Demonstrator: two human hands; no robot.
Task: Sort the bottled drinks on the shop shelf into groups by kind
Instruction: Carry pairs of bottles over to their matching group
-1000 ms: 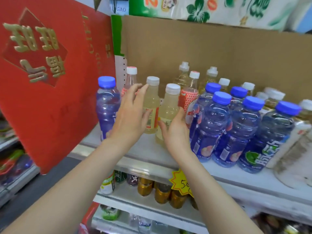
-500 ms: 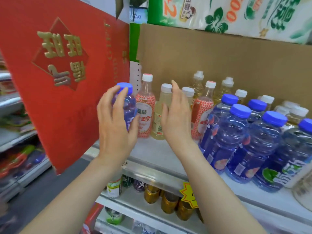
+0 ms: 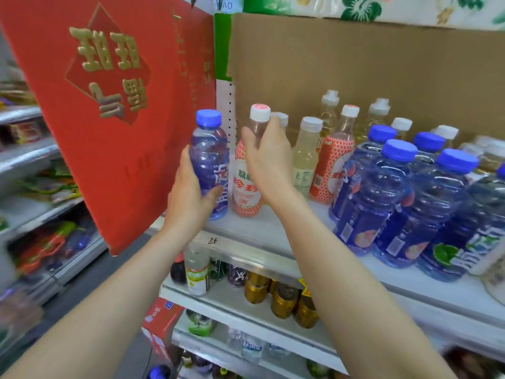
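**Obs:** Surface and room?
**Op:** I log a white shop shelf (image 3: 262, 236) across the middle of the frame, with a brown cardboard backing (image 3: 355, 64) behind it. A red card with gold characters (image 3: 109, 105) fills the upper left. The aisle racks (image 3: 27, 160) at the left edge are blurred and I cannot read the stock.

**Obs:** Hands?
**Op:** Apart, each occupied. The left hand (image 3: 191, 198) grips the body of a lone blue-capped bottle (image 3: 209, 160) at the shelf's left end. Its base is at shelf level, but I cannot tell whether it rests there. The right hand (image 3: 269, 160) is wrapped round the neck of a red-patterned bottle (image 3: 246, 192) with a white cap, just to the right.

**Obs:** Remaining stock?
**Op:** At centre stands a pale yellow drink (image 3: 304, 160), with a second red-patterned bottle (image 3: 332, 165) just beside it. At right, a cluster of blue-capped bottles (image 3: 396, 201) stands at the shelf front, with white-capped bottles (image 3: 379, 119) behind them near the cardboard. On the lower shelf (image 3: 218, 299), bottom centre, I note gold cans (image 3: 281, 296) and a green-labelled bottle (image 3: 196, 272).
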